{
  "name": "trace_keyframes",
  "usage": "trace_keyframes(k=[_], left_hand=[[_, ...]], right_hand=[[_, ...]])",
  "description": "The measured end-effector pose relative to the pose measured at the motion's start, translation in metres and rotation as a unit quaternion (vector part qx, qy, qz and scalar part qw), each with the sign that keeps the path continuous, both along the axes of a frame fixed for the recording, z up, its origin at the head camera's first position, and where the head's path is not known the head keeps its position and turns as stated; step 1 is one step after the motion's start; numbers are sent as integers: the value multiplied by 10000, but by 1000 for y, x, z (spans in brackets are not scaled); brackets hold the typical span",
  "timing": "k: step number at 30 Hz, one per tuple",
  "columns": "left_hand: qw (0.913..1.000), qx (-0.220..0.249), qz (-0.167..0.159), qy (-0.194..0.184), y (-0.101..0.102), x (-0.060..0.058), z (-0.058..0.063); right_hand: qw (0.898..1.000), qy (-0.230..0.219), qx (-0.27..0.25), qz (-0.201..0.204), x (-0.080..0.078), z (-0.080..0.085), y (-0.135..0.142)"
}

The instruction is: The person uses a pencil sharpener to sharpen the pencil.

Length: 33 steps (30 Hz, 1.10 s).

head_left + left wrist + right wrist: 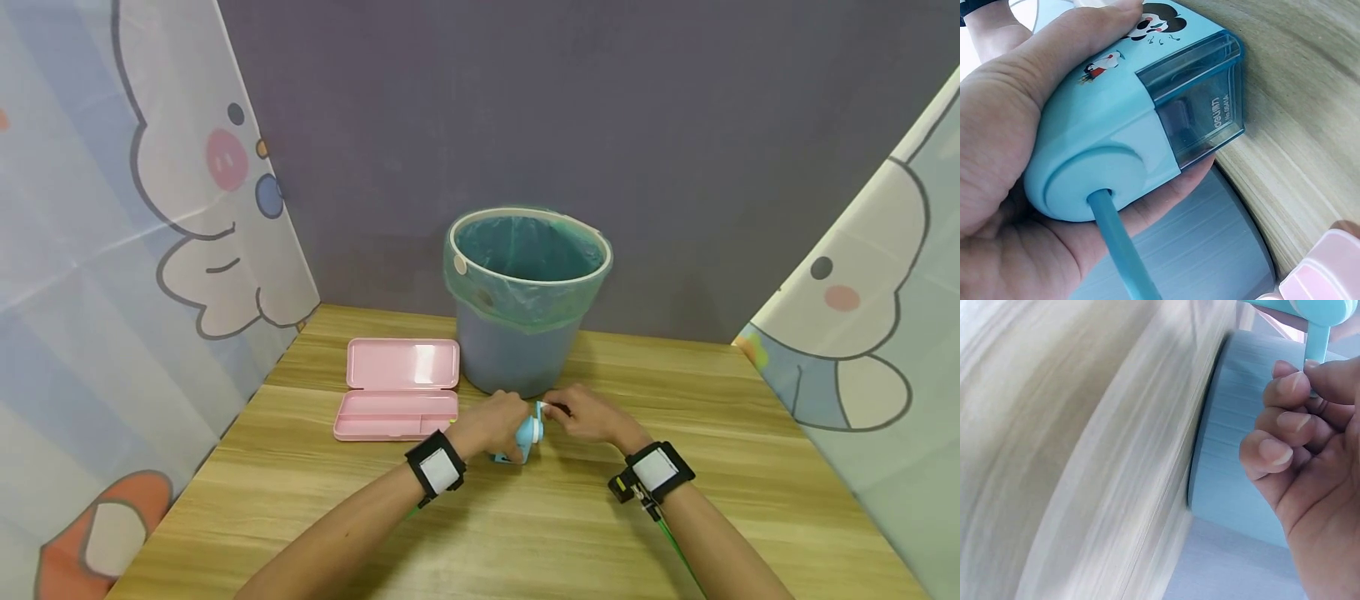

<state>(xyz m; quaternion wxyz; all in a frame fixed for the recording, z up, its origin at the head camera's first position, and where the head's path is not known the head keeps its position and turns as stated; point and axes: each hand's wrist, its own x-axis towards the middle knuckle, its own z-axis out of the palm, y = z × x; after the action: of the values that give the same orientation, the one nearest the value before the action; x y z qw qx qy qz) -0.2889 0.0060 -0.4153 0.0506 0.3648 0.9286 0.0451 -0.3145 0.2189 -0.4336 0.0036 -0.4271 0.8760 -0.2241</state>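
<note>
My left hand [491, 425] grips a light blue crank pencil sharpener [1110, 106] with cartoon prints and a clear blue shavings drawer [1194, 106]. From the round hole in the sharpener's end sticks a blue pencil [1121, 247], its tip hidden inside. On the opposite side, my right hand [592, 414] pinches the crank arm [1317, 347] between thumb and index finger, its other fingers curled in. Both hands are low over the wooden table, just in front of the bin.
A grey-blue bin [517, 346] lined with a green bag stands right behind the hands. To the left lies a pink pencil case [401, 402] with its lid open, close to the left hand. Cartoon-printed cloths [225, 275] flank the wooden table [525, 542].
</note>
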Motion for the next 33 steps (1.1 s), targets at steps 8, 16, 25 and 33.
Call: trace_keyframes(k=[8,16,25,33], left_hand=[[9999,106,-84,0,-1,-2,-3],[9999,101,-108,-15,-1,-2,-3],[10000,7,-65,40,0,-1,-1],[10000,37,-14,78,0,0,-2]], right_hand=[[10000,-12,91,23,-1,-10,-3],[9997,-196,137,25,-2,-17,-3],[9993,-50,327,159,-2,-19,-4],[9991,-38,374,220,0,-22,-4]])
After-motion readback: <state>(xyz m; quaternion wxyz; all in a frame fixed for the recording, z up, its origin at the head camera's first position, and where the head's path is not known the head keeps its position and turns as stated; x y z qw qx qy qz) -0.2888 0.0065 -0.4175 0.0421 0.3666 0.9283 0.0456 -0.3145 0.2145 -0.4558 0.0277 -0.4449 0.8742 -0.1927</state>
